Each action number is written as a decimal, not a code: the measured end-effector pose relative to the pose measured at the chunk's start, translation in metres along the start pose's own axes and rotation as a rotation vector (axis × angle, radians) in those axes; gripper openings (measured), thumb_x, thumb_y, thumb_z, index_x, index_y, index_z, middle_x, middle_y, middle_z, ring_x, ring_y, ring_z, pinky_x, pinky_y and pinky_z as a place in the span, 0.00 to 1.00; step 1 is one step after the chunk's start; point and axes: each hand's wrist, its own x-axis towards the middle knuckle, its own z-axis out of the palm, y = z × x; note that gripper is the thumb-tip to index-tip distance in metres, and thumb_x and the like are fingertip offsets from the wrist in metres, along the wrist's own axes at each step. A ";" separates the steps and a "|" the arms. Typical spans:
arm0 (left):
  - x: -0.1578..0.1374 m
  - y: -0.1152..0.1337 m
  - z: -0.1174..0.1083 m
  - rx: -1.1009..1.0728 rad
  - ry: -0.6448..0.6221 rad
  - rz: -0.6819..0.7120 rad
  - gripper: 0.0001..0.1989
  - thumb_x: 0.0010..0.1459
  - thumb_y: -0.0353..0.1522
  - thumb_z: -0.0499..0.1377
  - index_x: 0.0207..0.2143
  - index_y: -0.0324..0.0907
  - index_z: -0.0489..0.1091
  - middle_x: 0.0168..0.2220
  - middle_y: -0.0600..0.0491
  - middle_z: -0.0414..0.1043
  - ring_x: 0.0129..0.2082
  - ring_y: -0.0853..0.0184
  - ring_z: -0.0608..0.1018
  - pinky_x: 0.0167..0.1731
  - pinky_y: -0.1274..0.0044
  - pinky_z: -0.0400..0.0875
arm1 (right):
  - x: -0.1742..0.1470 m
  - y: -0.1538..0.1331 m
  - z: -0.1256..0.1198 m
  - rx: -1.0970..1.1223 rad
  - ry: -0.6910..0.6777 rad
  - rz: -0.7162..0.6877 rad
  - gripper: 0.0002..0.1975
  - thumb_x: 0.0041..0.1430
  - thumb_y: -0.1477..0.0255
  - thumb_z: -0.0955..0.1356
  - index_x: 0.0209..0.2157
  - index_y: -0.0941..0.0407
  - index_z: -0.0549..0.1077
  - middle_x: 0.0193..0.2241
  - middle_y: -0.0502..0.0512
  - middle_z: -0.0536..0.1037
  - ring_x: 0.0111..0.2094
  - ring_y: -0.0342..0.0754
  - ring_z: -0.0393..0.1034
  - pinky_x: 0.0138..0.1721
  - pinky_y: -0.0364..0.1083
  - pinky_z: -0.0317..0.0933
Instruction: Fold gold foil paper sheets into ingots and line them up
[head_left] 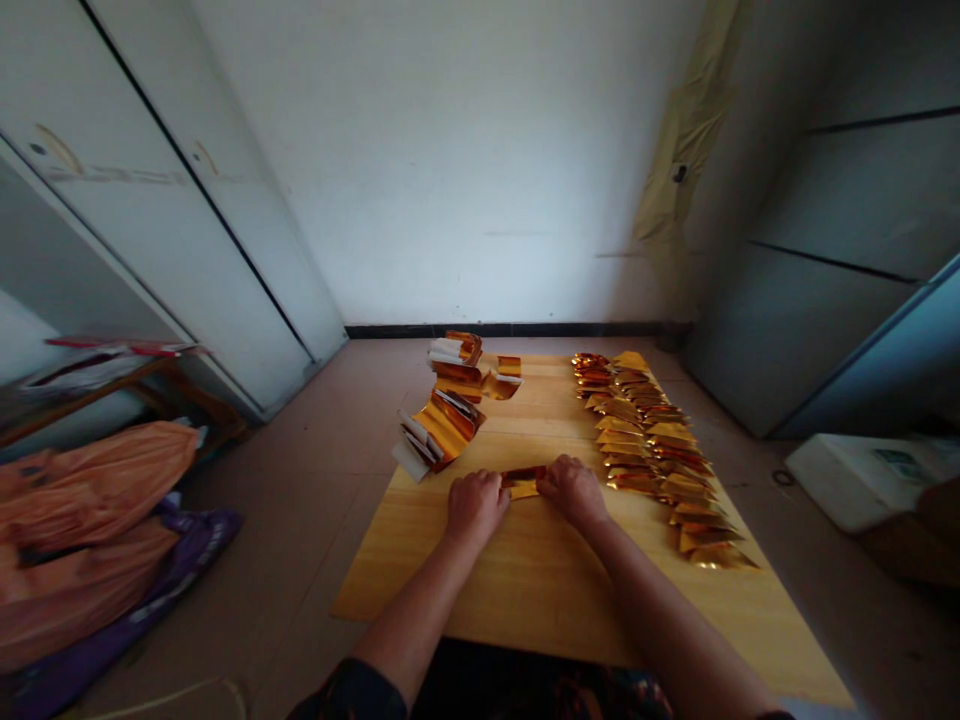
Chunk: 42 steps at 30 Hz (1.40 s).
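Note:
Between my two hands a sheet of gold foil paper (523, 484) lies low over the wooden table, partly folded, with a darker shiny strip along its far side. My left hand (478, 503) is closed on its left end. The right end is gripped by my right hand (574, 490), fingers curled over it. Just beyond my left hand is a loose stack of curled gold foil sheets (450, 425), some showing white backs. To the right of my right hand, folded gold foil pieces (626, 440) stand in two overlapping rows.
The wooden table (525, 590) stands before a white wall (480, 180). Pale cabinets (187, 200) rise at the left, above orange plastic bags (97, 500) on the floor. On the right are a grey cabinet (840, 200) and a white box (855, 480).

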 end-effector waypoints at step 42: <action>-0.037 -0.001 0.000 -0.062 0.112 0.306 0.12 0.57 0.27 0.53 0.43 0.46 0.69 0.38 0.51 0.72 0.42 0.62 0.72 0.43 0.67 0.57 | 0.000 -0.013 -0.004 0.191 -0.134 0.153 0.06 0.49 0.78 0.66 0.31 0.56 0.72 0.32 0.53 0.74 0.33 0.43 0.68 0.29 0.39 0.53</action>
